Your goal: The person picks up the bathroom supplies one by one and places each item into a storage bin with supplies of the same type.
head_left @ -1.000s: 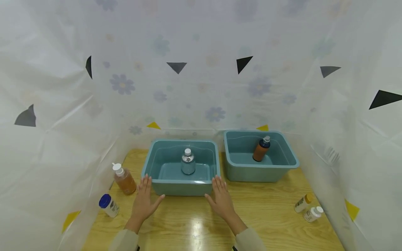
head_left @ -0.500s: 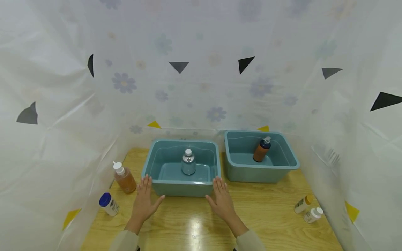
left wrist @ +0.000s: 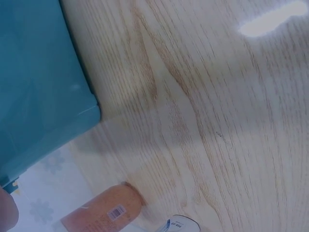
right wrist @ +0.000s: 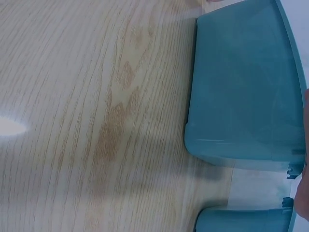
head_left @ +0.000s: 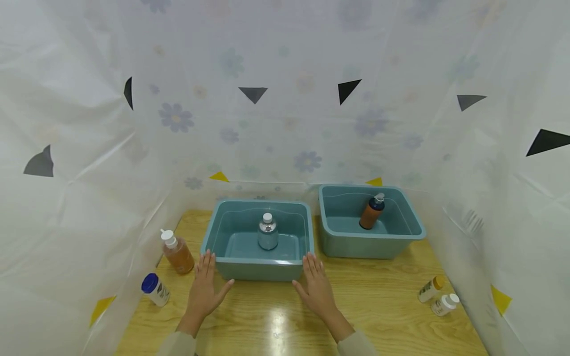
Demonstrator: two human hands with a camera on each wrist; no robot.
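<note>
My left hand lies flat on the wooden table, fingers straight, fingertips at the front left corner of a teal tub. My right hand lies flat the same way at the tub's front right corner. Inside this tub stands a silver bottle with a white cap. The tub's wall shows in the left wrist view and in the right wrist view. Neither hand holds anything.
A second teal tub at the back right holds an orange pump bottle. On the left stand an amber pump bottle and a blue-capped white jar. Two small bottles lie at the right edge. White plastic sheeting surrounds the table.
Both hands have stayed in place on the table; only the view has shifted slightly.
</note>
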